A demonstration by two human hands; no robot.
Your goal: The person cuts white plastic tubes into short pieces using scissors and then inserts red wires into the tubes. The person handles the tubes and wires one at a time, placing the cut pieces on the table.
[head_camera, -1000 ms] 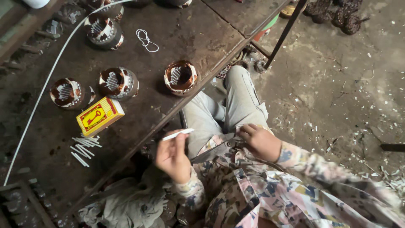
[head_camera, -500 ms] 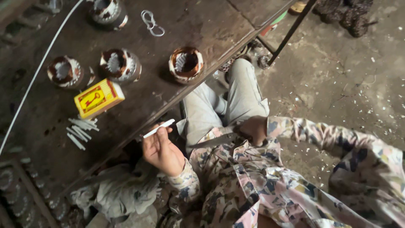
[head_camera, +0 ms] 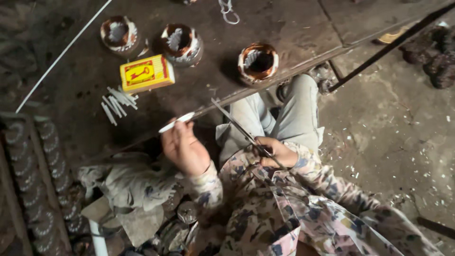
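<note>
Head view: left hand (head_camera: 184, 148) pinches a thin white strip (head_camera: 176, 122); right hand (head_camera: 277, 152) is closed on metal scissors (head_camera: 235, 124), handles hidden by fingers

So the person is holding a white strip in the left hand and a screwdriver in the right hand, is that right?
Not quite. The left hand does hold the white strip, but the right hand holds scissors, not a screwdriver; the head view shows their long blades.
</note>
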